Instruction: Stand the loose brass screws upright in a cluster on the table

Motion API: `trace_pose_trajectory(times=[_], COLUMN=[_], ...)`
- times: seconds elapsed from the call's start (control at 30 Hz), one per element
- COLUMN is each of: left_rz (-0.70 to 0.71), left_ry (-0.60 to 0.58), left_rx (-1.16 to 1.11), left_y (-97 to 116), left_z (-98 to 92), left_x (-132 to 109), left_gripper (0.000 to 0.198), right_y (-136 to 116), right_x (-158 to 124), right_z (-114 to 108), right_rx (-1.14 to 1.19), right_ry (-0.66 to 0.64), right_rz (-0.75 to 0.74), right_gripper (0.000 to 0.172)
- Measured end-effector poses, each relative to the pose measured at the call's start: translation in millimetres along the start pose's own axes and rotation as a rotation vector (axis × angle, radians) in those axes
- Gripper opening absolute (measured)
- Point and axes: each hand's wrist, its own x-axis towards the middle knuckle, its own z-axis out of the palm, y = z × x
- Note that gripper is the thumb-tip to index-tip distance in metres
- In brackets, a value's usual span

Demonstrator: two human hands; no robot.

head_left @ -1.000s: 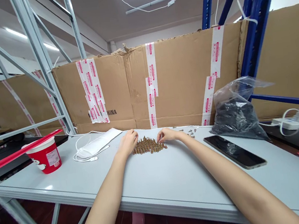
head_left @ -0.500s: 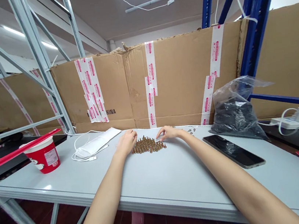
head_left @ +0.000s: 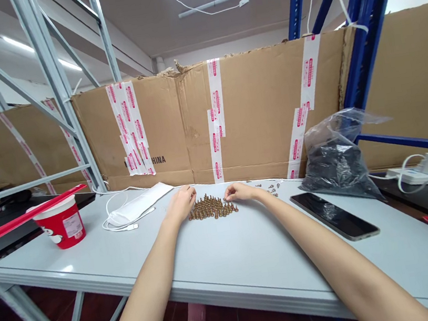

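On the bench (head_left: 234, 248), avoid nudging the upright screws (head_left: 210, 209) while the right hand (head_left: 239, 191) appears to pinch one; the left hand's (head_left: 181, 203) grip cannot be told.

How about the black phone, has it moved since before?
No. Judged by the blue post, the black phone hasn't shifted any way.

A red cup (head_left: 64, 225) stands on the left of the bench (head_left: 228, 259), near a flat white object (head_left: 144, 203) and a cable (head_left: 132, 226). Farther right, a phone (head_left: 334, 216) lies near a clear plastic bag (head_left: 336, 167); taped cardboard (head_left: 263, 111) stands behind.
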Motion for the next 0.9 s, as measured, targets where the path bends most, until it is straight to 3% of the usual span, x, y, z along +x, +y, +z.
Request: trace_pose_trajectory(times=[0.23, 0.7, 0.9], left_rz=[0.004, 0.015, 0.009], left_ry=[-0.001, -0.010, -0.020], left_rx=[-0.023, 0.002, -0.015], left_y=[-1, -4, -3], left_z=[1.6, 4.4, 3.3], left_x=[1, 3, 3], left_gripper=[0.019, 0.019, 0.019], right_y=[-6, -26, -25], right_x=[-1, -2, -4], right_z=[-10, -1, -4], right_rx=[-0.017, -0.077, -0.066], right_ry=[-0.014, 0.006, -0.014], right_rz=[-0.005, -0.088, -0.048], right_gripper=[0.021, 0.014, 0.015])
